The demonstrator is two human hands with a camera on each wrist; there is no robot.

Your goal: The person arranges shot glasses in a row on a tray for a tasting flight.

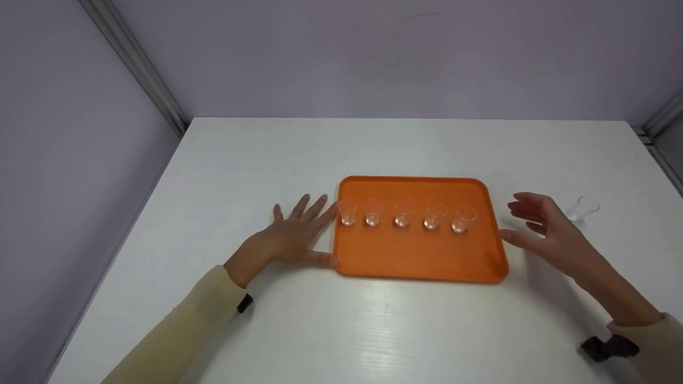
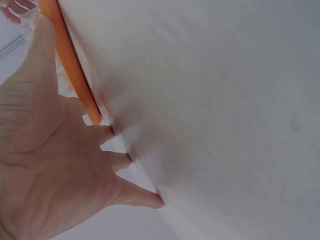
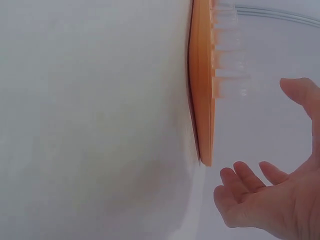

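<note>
The orange tray (image 1: 421,256) of small cups (image 1: 403,215) is being reached for by the left hand (image 1: 291,237) and right hand (image 1: 544,229), both grips wide and holding nothing, so its two sides likely need closing on evenly next.

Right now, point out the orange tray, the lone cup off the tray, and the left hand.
orange tray (image 1: 416,256), head view, bare floor near front edge.
lone cup (image 1: 584,208), head view, its clear wall.
left hand (image 1: 288,237), head view, back of the hand.

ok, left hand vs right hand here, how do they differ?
The left hand lies flat on the table, fingers spread, thumb against the orange tray's edge. The right hand is lifted off the table, fingers relaxed, apart from the tray. A lone clear cup stands just beyond the right hand; none is beside the left hand. Both hold nothing.
</note>
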